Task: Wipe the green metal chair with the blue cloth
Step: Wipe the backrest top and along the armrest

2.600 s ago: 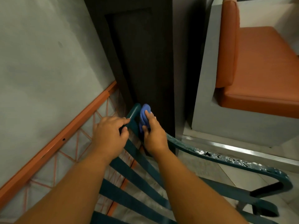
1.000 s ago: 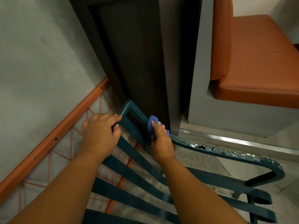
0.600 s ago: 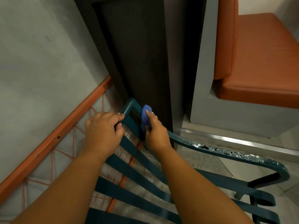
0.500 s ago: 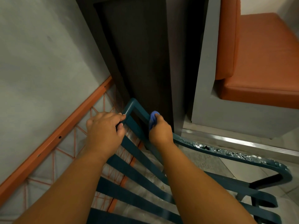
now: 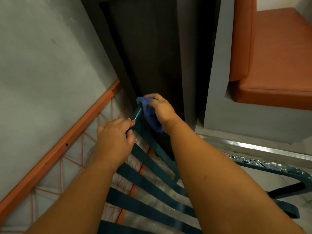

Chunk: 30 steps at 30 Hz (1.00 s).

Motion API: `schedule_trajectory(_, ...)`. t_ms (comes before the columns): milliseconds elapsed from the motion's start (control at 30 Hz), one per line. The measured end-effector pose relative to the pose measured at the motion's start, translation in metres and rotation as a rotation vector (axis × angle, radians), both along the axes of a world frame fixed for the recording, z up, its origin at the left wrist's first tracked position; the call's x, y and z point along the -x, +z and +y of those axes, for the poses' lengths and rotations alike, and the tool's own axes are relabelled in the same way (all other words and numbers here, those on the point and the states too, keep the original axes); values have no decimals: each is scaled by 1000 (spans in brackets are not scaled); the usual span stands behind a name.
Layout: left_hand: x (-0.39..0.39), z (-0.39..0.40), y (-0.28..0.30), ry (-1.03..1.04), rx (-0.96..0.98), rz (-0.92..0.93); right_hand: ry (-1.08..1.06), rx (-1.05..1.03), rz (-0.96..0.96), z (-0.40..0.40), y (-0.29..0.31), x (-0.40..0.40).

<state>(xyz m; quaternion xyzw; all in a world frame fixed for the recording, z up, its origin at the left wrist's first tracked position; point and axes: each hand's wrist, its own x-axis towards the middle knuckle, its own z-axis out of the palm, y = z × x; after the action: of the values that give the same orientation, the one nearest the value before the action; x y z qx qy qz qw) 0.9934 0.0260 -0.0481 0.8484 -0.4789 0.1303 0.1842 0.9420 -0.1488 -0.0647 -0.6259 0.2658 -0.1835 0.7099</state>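
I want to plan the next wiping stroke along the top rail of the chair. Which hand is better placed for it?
The right hand. It grips the blue cloth against the top corner of the green metal chair. The left hand holds no cloth; it grips the frame and steadies it.

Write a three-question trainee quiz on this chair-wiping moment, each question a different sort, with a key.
1. True or false: the left hand holds the cloth.
2. Multiple choice: where is the cloth on the chair? A) on the far top corner of the frame; B) on a lower slat; C) on the chipped armrest.
3. Fill in: the bench cushion at upper right is coloured ____.

Key
1. False: the right hand grips the cloth; the left hand grips the frame bar.
2. A
3. Orange
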Motion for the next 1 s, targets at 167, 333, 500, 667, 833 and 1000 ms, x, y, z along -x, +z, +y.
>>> schedule_trajectory(167, -1, -1, -1, -4, -10, 12, -119, 188, 198, 12, -36, 17)
schedule_trajectory(333, -1, 0, 0, -11, -28, -17, -223, 516, 166, 40, -76, 51)
schedule_trajectory(500, -1, -1, 0, -10, -41, -43, -193, 621, 529, 19, -107, 74)
schedule_trajectory(667, -1, 1, 1, -16, -35, -35, -172, 648, 422, 27, -109, 82)
schedule_trajectory(833, 3, -1, 2, -18, -41, -65, -62, 664, 875, -9, -127, 125)
schedule_trajectory(1000, 5, -2, 2, -17, -57, -91, -164, 566, 684, 2, -111, 97)
